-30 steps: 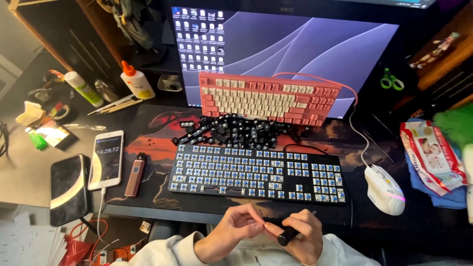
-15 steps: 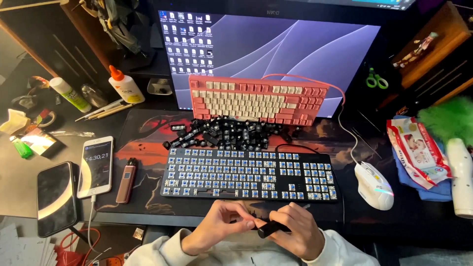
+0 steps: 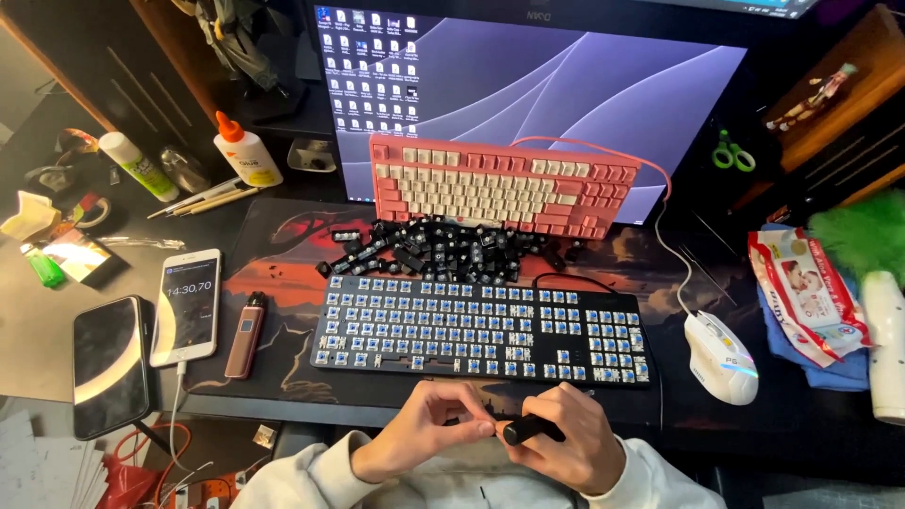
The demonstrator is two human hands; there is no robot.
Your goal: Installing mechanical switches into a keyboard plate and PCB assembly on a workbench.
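Dark desk mat (image 3: 283, 236) | bare-switch keyboard (image 3: 481, 330) | both hands pinching black cylindrical tool (image 3: 530, 431)

Pink-cream keyboard (image 3: 504, 186); black keyboard (image 3: 481, 327), blue switches; black keycaps (image 3: 443, 249); white mouse (image 3: 720, 357); red-black mat (image 3: 283, 245).

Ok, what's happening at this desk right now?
A person holds a small black tool in the right hand, the left hand pinching at its tip. Just beyond lies a black keyboard stripped of its keycaps, blue switches showing. The black keycaps sit heaped behind it, before a pink keyboard leaning against the monitor.
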